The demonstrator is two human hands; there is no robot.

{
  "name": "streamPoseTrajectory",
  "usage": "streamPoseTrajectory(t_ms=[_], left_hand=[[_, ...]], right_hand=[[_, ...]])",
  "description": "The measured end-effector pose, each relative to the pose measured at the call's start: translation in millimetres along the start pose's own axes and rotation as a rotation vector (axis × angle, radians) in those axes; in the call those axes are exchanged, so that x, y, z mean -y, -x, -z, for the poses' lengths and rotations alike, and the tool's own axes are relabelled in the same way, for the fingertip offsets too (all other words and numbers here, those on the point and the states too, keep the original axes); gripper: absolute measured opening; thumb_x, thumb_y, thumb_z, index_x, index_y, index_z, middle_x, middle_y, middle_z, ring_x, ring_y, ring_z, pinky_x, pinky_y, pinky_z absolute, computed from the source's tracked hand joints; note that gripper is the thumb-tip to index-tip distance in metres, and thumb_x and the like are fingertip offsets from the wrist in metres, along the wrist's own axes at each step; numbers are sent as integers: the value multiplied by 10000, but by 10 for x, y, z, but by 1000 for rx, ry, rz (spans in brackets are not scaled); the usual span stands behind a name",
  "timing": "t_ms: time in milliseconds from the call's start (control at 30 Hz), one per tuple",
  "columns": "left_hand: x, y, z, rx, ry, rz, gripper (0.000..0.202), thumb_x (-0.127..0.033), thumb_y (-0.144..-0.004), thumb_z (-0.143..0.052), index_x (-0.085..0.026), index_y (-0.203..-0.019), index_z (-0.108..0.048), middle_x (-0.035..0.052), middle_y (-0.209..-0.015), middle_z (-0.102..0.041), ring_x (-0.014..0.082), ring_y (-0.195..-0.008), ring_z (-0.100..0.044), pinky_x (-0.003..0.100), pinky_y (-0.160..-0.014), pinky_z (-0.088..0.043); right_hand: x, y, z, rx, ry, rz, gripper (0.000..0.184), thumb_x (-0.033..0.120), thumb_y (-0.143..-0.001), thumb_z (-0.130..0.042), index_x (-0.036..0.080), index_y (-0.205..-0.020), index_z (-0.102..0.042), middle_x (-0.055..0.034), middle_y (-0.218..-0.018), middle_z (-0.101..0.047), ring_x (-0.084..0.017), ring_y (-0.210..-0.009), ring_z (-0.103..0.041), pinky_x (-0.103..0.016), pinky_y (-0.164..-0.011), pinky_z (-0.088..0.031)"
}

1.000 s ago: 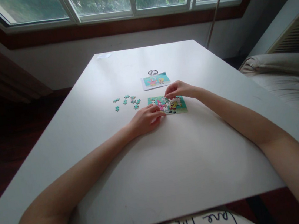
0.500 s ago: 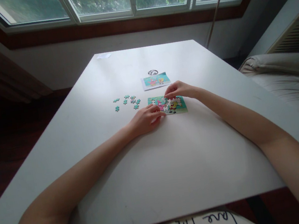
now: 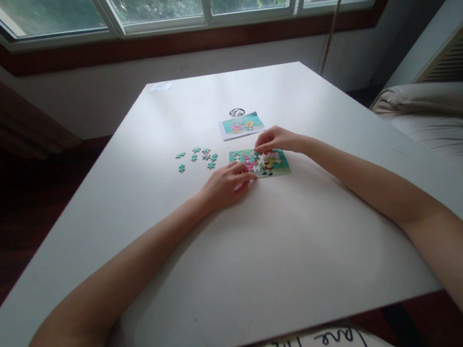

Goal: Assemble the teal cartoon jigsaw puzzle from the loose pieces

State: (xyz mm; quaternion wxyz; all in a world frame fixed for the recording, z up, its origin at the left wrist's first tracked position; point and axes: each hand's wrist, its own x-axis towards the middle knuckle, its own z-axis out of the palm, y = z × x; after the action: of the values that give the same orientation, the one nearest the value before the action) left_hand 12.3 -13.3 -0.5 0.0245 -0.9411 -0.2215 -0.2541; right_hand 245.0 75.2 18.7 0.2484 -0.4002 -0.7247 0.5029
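A small colourful jigsaw puzzle (image 3: 276, 161), partly put together, lies flat in the middle of the white table (image 3: 236, 265). My left hand (image 3: 225, 185) rests at its left edge, fingers curled together and touching the puzzle's near left corner. My right hand (image 3: 276, 139) hovers over the puzzle's far edge with fingertips pinched together; what they hold is too small to make out. Several loose teal puzzle pieces (image 3: 198, 158) lie scattered to the left of the puzzle.
A printed reference picture (image 3: 241, 125) lies just beyond the puzzle, with a small dark ring (image 3: 237, 112) behind it. A bed with grey bedding (image 3: 444, 112) stands to the right. Windows run along the far wall, and a thin rod (image 3: 332, 19) leans there.
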Motion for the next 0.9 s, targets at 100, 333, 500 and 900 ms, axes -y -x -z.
streamPoseTrajectory(t_ms=[100, 333, 500, 900], left_hand=[[0, -1, -3, -3, -1, 3, 250, -161, -887, -467, -211, -998, -685, 49, -878, -630, 135, -796, -567, 222, -686, -457], [7, 8, -16, -1, -15, 4, 247, -173, -891, -465, -209, -996, -685, 52, -879, -632, 139, -795, -564, 227, -681, -457], [4, 3, -12, -2, -9, 0, 245, -166, -887, -471, -204, -1001, -685, 53, -882, -632, 142, -804, -570, 234, -693, -463], [-9, -6, 4, 0, -4, 8, 251, -171, -891, -463, -210, -996, -687, 52, -881, -637, 138, -797, -568, 231, -686, -465]], right_hand=[[-17, -14, -1, -4, -15, 4, 286, 341, -596, -803, 114, -740, -703, -7, -596, -653, -67, -524, -526, -210, -516, -425], [-67, -59, -13, -115, -60, 55, 316, 363, -582, -810, 113, -716, -670, -7, -587, -648, -73, -537, -544, -210, -519, -427], [-54, -64, -18, -170, -73, 97, 291, 339, -607, -797, 117, -709, -639, -11, -589, -646, -80, -549, -561, -208, -512, -435], [-190, -74, -73, -359, -130, 145, 153, 159, -607, -657, 124, -755, -645, 6, -643, -628, -92, -594, -552, -225, -579, -439]])
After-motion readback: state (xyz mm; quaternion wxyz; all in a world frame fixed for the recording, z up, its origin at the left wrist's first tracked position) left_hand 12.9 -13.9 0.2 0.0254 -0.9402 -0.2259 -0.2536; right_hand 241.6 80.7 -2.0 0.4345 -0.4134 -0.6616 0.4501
